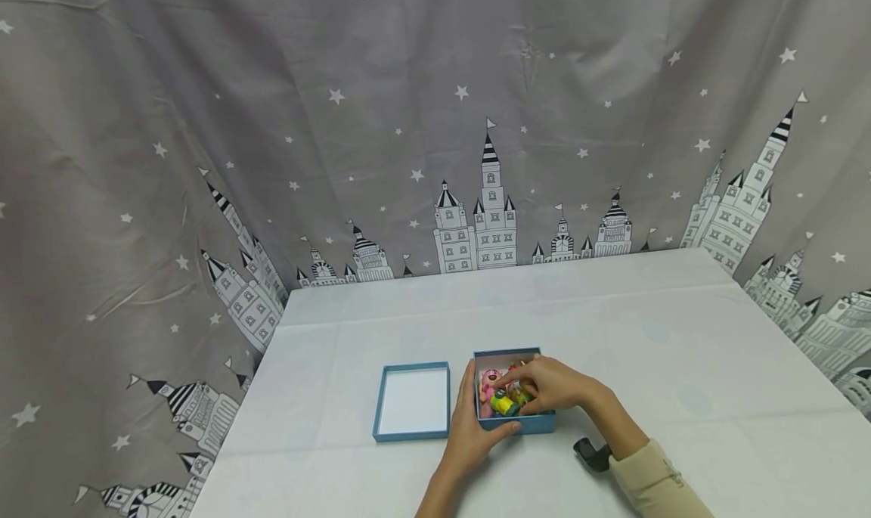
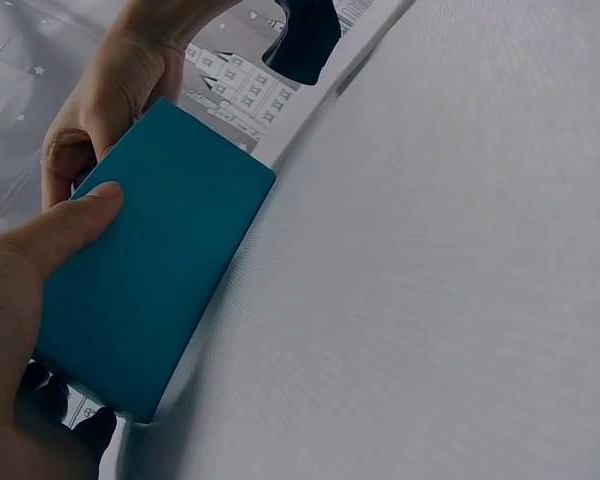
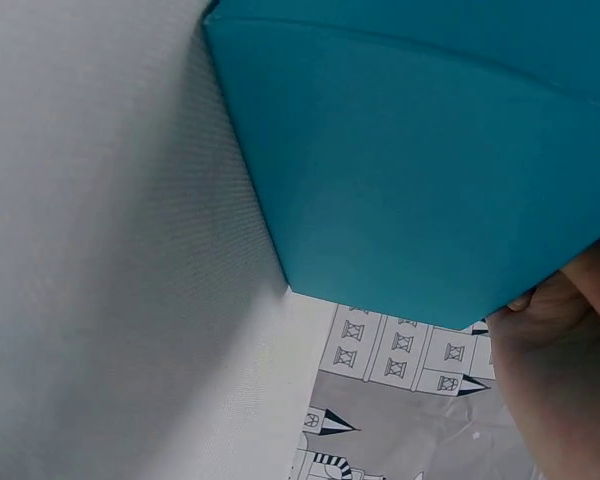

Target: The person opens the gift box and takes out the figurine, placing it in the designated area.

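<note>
A blue open-topped box (image 1: 537,425) sits on the white table with several small toys inside. My left hand (image 1: 469,431) holds its left front corner, fingers along the left side and thumb (image 2: 100,200) against the front wall. My right hand (image 1: 554,382) reaches in over the right side, its finger and thumb pinching a yellow-and-green toy (image 1: 503,404). A pink toy figure (image 1: 486,386) lies to the left of that toy. In the right wrist view the box's blue outer wall (image 3: 400,180) hides the contents, with part of the right hand (image 3: 550,350) at the edge.
Left of the box lies a shallow blue-rimmed lid (image 1: 415,401), white inside face up. A black device (image 1: 592,454) is at the right wrist, beside the beige sleeve (image 1: 653,476). Behind the white table (image 1: 612,329) hangs a grey curtain (image 1: 381,125) printed with castles and stars.
</note>
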`<state>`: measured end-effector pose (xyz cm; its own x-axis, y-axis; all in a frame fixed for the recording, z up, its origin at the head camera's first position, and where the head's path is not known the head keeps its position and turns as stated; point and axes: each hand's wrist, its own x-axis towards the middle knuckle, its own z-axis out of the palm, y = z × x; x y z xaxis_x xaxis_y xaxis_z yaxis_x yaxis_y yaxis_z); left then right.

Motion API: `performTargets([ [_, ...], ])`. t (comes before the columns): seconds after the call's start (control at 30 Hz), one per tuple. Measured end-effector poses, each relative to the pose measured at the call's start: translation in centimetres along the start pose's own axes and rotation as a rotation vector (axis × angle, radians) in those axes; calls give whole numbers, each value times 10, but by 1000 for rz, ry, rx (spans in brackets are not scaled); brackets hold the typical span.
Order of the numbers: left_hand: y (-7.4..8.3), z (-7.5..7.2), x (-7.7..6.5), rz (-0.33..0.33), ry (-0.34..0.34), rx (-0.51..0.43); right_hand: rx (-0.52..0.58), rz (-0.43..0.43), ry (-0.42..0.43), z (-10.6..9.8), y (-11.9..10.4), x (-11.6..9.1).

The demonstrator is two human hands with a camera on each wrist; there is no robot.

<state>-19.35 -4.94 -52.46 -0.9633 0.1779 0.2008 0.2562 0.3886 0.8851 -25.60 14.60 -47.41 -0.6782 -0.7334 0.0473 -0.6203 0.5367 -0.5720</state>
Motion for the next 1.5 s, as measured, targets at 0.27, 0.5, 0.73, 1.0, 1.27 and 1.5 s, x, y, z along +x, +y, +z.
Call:
performTargets([
  [0.27, 0, 1, 0, -6, 0, 3, -12, -13, 18, -1, 1, -2],
  [0.5, 0, 1, 0, -9, 1, 7, 86, -37, 22, -1, 5, -1],
  [0.73, 2, 1, 1, -9, -2, 10, 162, -70, 46, -3, 7, 0],
  [1.0, 3, 1, 1, -16, 0, 14, 182, -48, 86, -2, 7, -2],
  [1.27, 5, 2, 1, -34, -5, 3, 172, -43, 199, -13, 9, -9],
  [1.5, 3, 2, 2, -34, 6, 6, 145, 24, 327, -40, 14, -27],
])
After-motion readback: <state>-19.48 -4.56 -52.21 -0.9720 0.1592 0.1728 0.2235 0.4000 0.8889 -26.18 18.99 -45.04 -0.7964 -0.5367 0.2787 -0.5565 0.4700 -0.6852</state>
